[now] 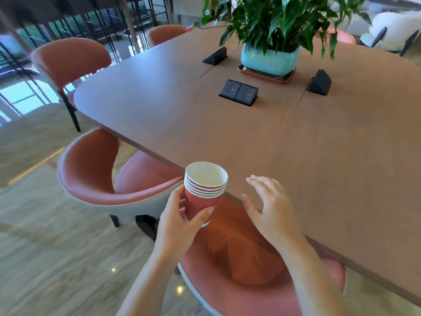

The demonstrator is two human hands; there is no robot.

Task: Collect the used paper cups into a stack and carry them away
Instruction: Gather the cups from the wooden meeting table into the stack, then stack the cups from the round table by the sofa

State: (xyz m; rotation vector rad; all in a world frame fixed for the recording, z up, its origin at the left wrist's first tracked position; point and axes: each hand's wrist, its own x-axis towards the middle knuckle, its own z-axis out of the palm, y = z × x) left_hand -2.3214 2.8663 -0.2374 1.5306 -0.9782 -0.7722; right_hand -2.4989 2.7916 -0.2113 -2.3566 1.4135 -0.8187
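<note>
A stack of several red paper cups [205, 188] with white rims is upright in the air at the near edge of the brown table [296, 137]. My left hand [180, 222] grips the stack round its lower half, thumb on the front. To the right of the cups my right hand [266, 206] hovers over the table's edge, fingers spread and holding nothing. No other cups show on the table.
A potted plant [271, 58] on a tray stands mid-table with black socket boxes [239, 92] around it. Orange chairs stand along the table's left side, one [95, 179] just left of my hands and one [250, 258] right below them. Marble floor lies to the left.
</note>
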